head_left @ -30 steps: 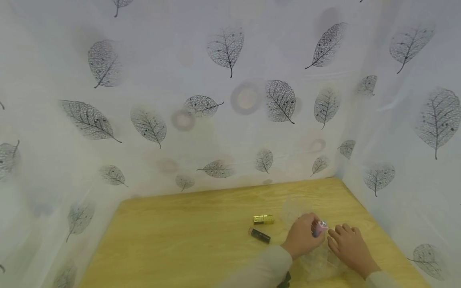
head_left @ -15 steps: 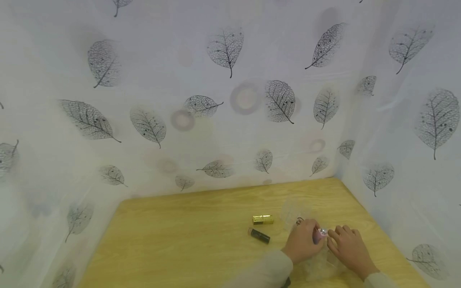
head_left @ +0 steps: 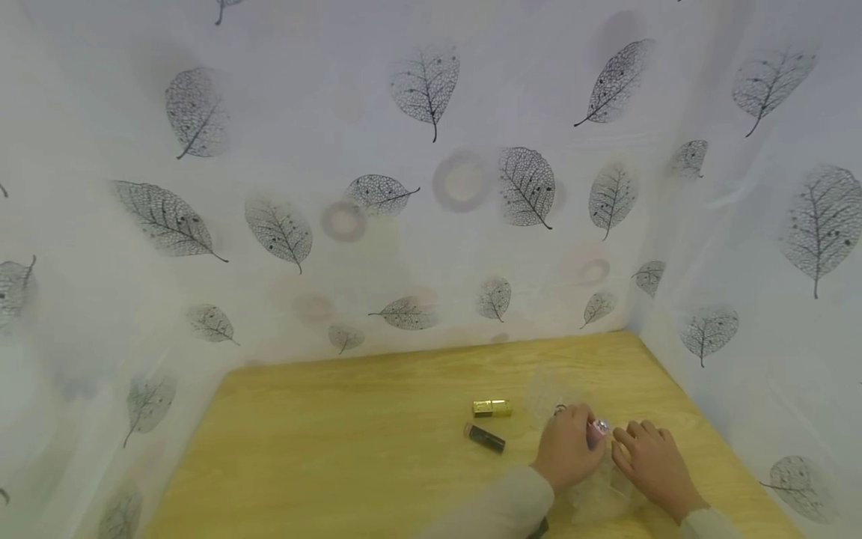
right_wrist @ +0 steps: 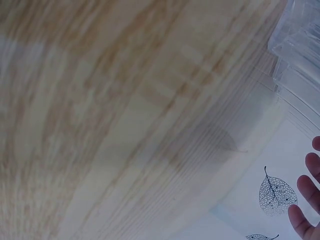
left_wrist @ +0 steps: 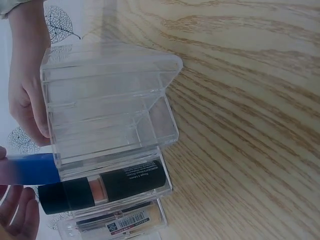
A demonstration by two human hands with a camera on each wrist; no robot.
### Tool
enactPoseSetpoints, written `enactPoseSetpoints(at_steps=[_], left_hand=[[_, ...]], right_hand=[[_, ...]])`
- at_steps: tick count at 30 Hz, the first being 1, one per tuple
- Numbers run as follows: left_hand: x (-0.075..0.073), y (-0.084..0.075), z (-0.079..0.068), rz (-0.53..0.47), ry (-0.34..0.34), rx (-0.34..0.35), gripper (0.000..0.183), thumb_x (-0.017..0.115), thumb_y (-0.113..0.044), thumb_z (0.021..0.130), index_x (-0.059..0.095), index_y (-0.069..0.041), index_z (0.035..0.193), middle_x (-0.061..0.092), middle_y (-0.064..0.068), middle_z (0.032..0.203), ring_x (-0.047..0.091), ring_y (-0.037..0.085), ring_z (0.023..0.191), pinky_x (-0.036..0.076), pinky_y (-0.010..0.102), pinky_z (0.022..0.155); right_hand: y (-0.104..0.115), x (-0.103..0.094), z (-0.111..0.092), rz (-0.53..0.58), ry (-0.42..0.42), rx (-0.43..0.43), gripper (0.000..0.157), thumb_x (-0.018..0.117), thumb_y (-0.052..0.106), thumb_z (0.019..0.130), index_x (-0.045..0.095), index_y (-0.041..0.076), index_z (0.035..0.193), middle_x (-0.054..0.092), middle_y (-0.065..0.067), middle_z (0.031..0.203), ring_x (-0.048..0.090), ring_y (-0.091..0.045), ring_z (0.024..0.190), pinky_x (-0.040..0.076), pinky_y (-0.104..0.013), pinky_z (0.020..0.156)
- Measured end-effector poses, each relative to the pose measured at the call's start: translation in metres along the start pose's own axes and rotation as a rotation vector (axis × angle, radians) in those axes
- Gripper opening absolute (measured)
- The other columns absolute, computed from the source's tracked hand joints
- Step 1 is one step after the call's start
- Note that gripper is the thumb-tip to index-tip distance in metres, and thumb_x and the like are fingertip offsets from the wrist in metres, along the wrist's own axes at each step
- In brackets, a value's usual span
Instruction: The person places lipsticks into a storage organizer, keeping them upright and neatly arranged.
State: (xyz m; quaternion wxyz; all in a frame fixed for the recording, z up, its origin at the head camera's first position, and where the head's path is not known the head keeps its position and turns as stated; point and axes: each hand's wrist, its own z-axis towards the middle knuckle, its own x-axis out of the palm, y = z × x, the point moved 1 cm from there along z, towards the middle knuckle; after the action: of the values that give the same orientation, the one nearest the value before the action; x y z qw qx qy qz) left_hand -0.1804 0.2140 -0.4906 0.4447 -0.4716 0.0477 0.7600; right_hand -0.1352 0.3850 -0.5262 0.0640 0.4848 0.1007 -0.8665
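In the head view, my left hand [head_left: 568,449] pinches a small tube [head_left: 595,433], blue and pink with a shiny silvery end; it looks like a lipstick. The left wrist view has the tube as a blurred blue block [left_wrist: 32,169] at the edge of a clear plastic organizer [left_wrist: 110,105] with several slots. A black lipstick [left_wrist: 131,182] lies in one slot beside it, and a tube with a barcode label [left_wrist: 131,223] in another. My right hand [head_left: 655,466] is at the organizer's other side, fingers loosely bent and holding nothing; whether it touches the plastic is unclear.
On the wooden table [head_left: 323,434], left of the hands, lie a gold tube [head_left: 492,409] and a black tube [head_left: 485,438]. A dark object [head_left: 539,529] is partly hidden under the left sleeve. Leaf-patterned white sheeting [head_left: 350,254] surrounds the table.
My left hand dips slightly with the tube, then rises a little and shifts left. A dark round end has come into view behind that hand. The right hand stays almost still.
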Motion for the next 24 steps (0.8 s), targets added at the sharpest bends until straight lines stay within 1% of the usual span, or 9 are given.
enactPoseSetpoints(at_steps=[6, 9, 13, 15, 19, 22, 24], left_hand=[[-0.001, -0.001, 0.004, 0.056, -0.014, 0.006, 0.018, 0.070, -0.030, 0.078, 0.058, -0.018, 0.085, 0.056, -0.010, 0.073, 0.043, -0.004, 0.062, 0.029, 0.005, 0.053], [0.001, -0.003, 0.004, 0.083, 0.008, 0.005, 0.019, 0.069, -0.033, 0.079, 0.058, -0.020, 0.086, 0.057, -0.011, 0.073, 0.043, -0.004, 0.062, 0.028, 0.006, 0.053], [0.004, -0.006, 0.005, 0.099, 0.034, -0.001, 0.020, 0.069, -0.036, 0.078, 0.059, -0.021, 0.087, 0.057, -0.013, 0.073, 0.043, -0.004, 0.062, 0.026, 0.008, 0.053], [0.005, -0.006, 0.005, 0.102, 0.024, -0.002, 0.020, 0.069, -0.035, 0.078, 0.059, -0.021, 0.087, 0.058, -0.012, 0.072, 0.044, -0.004, 0.061, 0.027, 0.008, 0.053], [0.004, -0.007, 0.007, 0.126, -0.015, -0.002, 0.018, 0.069, -0.034, 0.076, 0.060, -0.021, 0.083, 0.058, -0.012, 0.069, 0.044, -0.003, 0.059, 0.028, 0.008, 0.053], [0.006, -0.006, 0.008, 0.173, -0.029, -0.007, 0.020, 0.070, -0.037, 0.075, 0.058, -0.022, 0.080, 0.056, -0.013, 0.067, 0.043, -0.002, 0.058, 0.026, 0.010, 0.053], [0.010, -0.005, 0.008, 0.215, -0.023, -0.004, 0.020, 0.069, -0.038, 0.075, 0.056, -0.023, 0.078, 0.055, -0.014, 0.065, 0.042, -0.001, 0.057, 0.025, 0.011, 0.052]], right_hand=[[0.000, 0.000, 0.000, -0.001, 0.007, 0.011, 0.016, 0.062, 0.023, 0.074, 0.065, 0.010, 0.085, 0.052, -0.001, 0.073, 0.052, -0.023, 0.072, 0.047, -0.047, 0.063], [0.001, -0.001, -0.001, -0.001, 0.008, 0.009, 0.017, 0.062, 0.024, 0.076, 0.065, 0.010, 0.085, 0.051, 0.000, 0.073, 0.051, -0.022, 0.072, 0.047, -0.046, 0.063], [0.001, -0.001, -0.001, -0.002, 0.015, 0.001, 0.021, 0.060, 0.028, 0.082, 0.067, 0.009, 0.087, 0.050, 0.001, 0.073, 0.049, -0.021, 0.072, 0.046, -0.045, 0.062], [0.001, 0.000, -0.002, -0.003, 0.015, -0.003, 0.022, 0.059, 0.030, 0.084, 0.066, 0.009, 0.088, 0.050, 0.001, 0.073, 0.049, -0.020, 0.072, 0.046, -0.044, 0.062], [0.000, 0.001, -0.002, -0.010, -0.003, -0.013, 0.020, 0.059, 0.028, 0.082, 0.065, 0.010, 0.087, 0.050, 0.001, 0.073, 0.050, -0.021, 0.072, 0.046, -0.044, 0.061], [-0.001, 0.003, -0.002, -0.012, -0.012, -0.012, 0.018, 0.059, 0.027, 0.081, 0.065, 0.011, 0.086, 0.051, 0.001, 0.073, 0.050, -0.021, 0.071, 0.046, -0.044, 0.061], [-0.002, 0.003, -0.002, -0.010, -0.016, -0.012, 0.017, 0.059, 0.027, 0.081, 0.065, 0.011, 0.085, 0.050, 0.001, 0.073, 0.050, -0.020, 0.071, 0.046, -0.044, 0.061]])
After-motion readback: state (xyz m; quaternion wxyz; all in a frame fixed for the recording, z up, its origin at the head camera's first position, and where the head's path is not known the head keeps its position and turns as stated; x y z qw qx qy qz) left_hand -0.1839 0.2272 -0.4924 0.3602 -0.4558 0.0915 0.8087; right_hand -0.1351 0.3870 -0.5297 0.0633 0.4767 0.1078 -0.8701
